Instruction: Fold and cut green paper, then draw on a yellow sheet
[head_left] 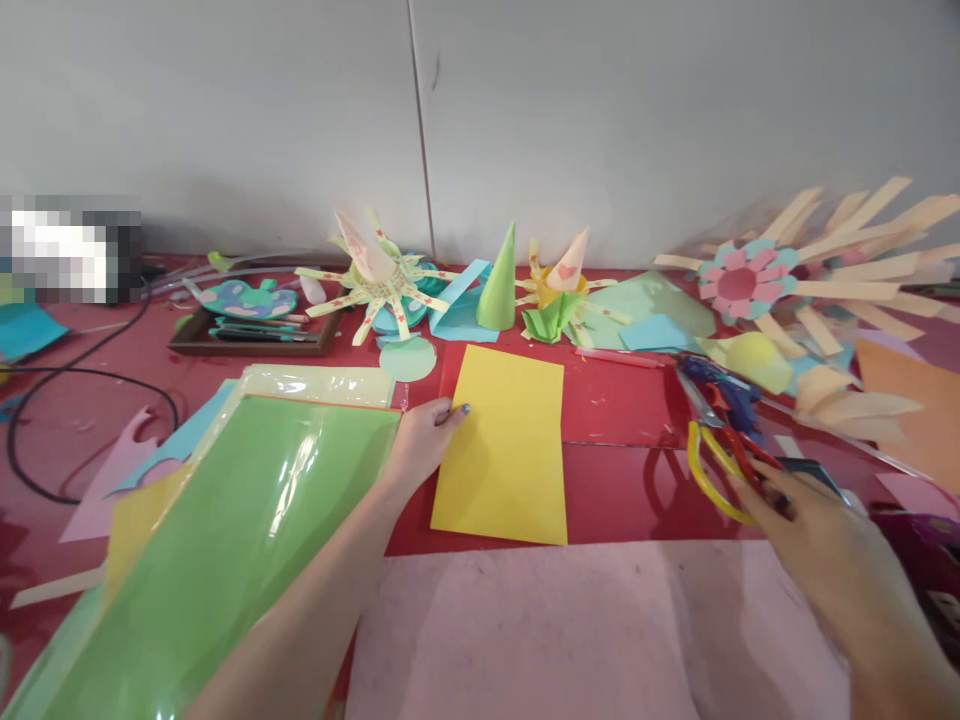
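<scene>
My left hand (427, 440) pinches the upper left edge of a yellow paper sheet (506, 450) between thumb and fingers; the sheet is over the red table. At the right, my right hand (787, 510) has its fingers at the handles of yellow-handled scissors (709, 470) and a red-handled tool beside them. Which of the handles it grips, if any, is hard to make out. A green sheet in a clear sleeve (247, 540) lies under my left forearm. A pink sheet (585, 630) is nearest to me.
Along the wall stand a green paper cone (499, 290), paper-strip crafts (375, 280) and a pink paper flower (746, 280). A brown tray (255, 345) holds pens. A black cable (82, 370) curls at the left. Orange paper (915, 400) lies far right.
</scene>
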